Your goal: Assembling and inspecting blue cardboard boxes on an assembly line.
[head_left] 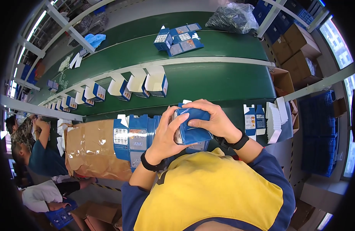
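Close in front of my chest, a blue carton (pixel 200 134) is held between both hands. My left hand (pixel 164 135) wraps its left side, the fingers reaching over the top edge. From the right, my right hand (pixel 218 121) grips it, with the thumb and fingers bent over the blue top panels. What the carton contains is hidden. Just left of my left hand, flattened blue and white cartons (pixel 137 139) lie overlapping on a brown paper wrapping (pixel 94 140). My forearms wear dark wristbands.
Open blue cartons with raised white flaps (pixel 156 81) stand in a row along the green belt (pixel 216 81). More cartons (pixel 181 41) and a plastic bag (pixel 234 18) lie on the far belt. Flat cartons (pixel 255 120) and white pieces (pixel 273 123) are right. Co-workers (pixel 46 152) sit left.
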Demonstrator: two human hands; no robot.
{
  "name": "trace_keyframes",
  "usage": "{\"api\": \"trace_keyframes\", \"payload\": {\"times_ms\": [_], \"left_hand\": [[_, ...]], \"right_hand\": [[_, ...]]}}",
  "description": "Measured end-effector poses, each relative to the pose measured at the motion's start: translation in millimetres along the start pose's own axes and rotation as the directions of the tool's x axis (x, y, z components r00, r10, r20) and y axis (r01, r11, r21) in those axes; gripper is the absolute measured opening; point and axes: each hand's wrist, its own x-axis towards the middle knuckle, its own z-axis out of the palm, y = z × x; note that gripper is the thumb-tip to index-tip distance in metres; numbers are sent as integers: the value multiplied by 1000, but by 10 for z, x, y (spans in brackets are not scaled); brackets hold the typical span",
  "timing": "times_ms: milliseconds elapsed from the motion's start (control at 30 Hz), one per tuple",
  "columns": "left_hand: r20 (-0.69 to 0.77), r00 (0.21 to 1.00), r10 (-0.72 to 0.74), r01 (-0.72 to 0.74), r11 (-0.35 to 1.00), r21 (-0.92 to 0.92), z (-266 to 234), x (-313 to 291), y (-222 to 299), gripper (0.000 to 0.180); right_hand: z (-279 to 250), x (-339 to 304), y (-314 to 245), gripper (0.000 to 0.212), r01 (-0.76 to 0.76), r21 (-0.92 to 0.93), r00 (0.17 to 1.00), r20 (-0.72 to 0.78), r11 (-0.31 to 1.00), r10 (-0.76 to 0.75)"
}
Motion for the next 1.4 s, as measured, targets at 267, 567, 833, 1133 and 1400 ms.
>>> {"api": "trace_keyframes", "payload": {"times_ms": [267, 567, 833, 1133, 1400], "left_hand": [[-110, 986, 127, -119, 990, 73, 250, 144, 62, 100], [22, 972, 235, -236, 971, 45, 325, 127, -341, 106], [-8, 974, -226, 199, 838, 508, 207, -187, -746, 94], [45, 671, -740, 721, 666, 192, 1111, -693, -1414, 95], [43, 667, -743, 739, 668, 86, 1223, -702, -1358, 93]], "right_hand": [[29, -109, 43, 68, 171, 514, 985, -108, 841, -134], [-146, 93, 471, 84, 77, 638, 975, -208, 766, 75], [-584, 688, 1352, 90, -583, 588, 812, 453, 561, 368], [225, 1376, 2362, 120, -207, -396, 969, -208, 895, 132], [-90, -717, 2263, 75, -646, 529, 638, -22, 551, 770]]}}
